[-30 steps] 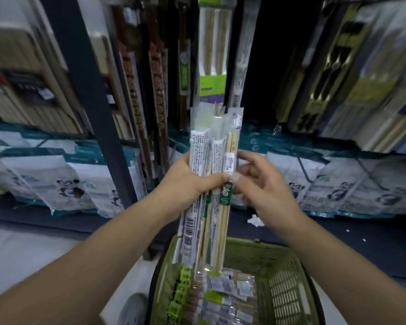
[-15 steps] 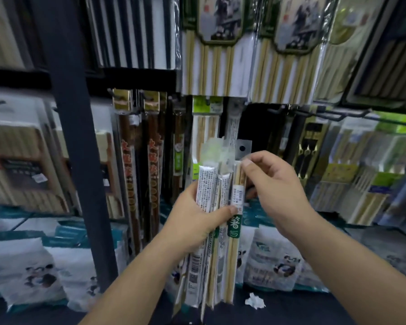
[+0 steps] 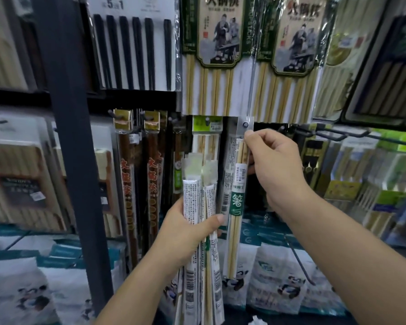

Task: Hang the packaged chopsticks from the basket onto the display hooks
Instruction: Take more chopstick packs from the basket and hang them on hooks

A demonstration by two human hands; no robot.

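At the display hook (image 3: 245, 125), right hand (image 3: 274, 170) is pinching one pack (image 3: 236, 207); left hand (image 3: 185, 233) is gripping the bundle (image 3: 197, 191); poor alignment is risking a drop.

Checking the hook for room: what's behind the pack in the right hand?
A labelled pack hangs behind the held pack, showing at its left edge. The hook and anything further back are covered.

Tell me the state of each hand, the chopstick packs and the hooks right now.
right hand: pinches the single pack near its top
single pack: upright, hang hole at the hook tip
left hand: grips the bundle
bundle: upright, not yet hung
right-side hook: bare at its front end
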